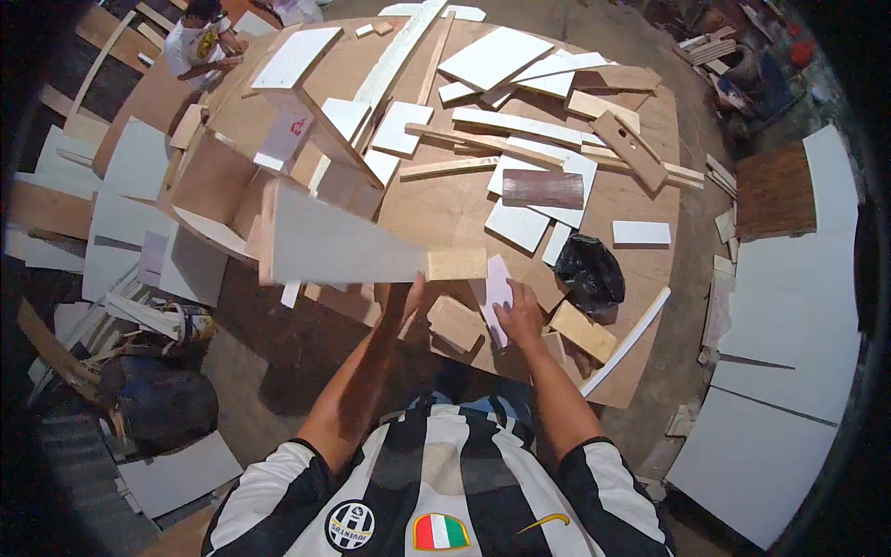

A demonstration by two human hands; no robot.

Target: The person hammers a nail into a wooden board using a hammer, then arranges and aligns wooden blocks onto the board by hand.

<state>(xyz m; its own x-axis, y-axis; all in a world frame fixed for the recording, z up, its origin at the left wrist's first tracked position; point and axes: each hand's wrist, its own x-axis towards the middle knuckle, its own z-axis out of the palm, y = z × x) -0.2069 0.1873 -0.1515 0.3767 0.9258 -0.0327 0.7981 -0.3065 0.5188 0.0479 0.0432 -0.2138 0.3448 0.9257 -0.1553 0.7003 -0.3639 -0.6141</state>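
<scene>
Right hand: grip mostly closed, fingers and thumb on the pale strip, which stands just right of the light-wood block, near side of the table. Left hand: fingertips at the near edge of the tapered panel, where it meets the block; how far that grip closes, cannot tell. Strip-to-block contact also unclear from above. Handling notes, judged: steady the panel at its narrow end, since its wide end lies well to the left and probably swings under a sideways push. Hold the strip low, fingers off the face toward the block, so nothing gets pinched. Turn it gently; thin stock may flex. Mind the loose wood block between the forearms, a likely snag, and the black plastic bag to the right.
</scene>
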